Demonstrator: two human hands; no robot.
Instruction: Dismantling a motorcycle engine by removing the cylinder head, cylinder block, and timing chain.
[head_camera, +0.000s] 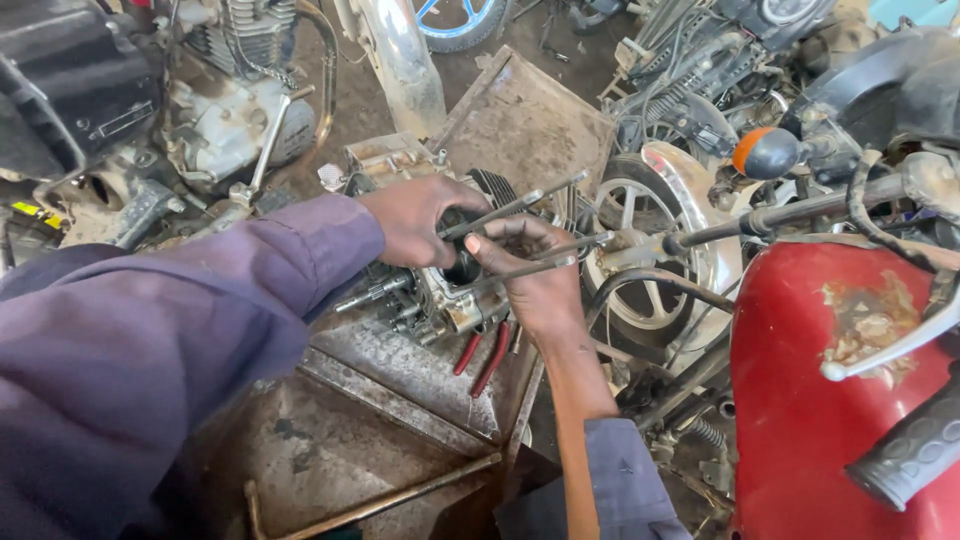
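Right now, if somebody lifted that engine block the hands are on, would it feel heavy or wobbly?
Probably heavy: the engine block looks like solid metal. Likely stiff, since its long studs stand straight. Possibly slippery, as it looks greasy on the metal tray.

yellow-and-black sticker at far left edge (partly hidden), no packages, no screens

Engine block on metal tray; fuel tank right; wheel between.
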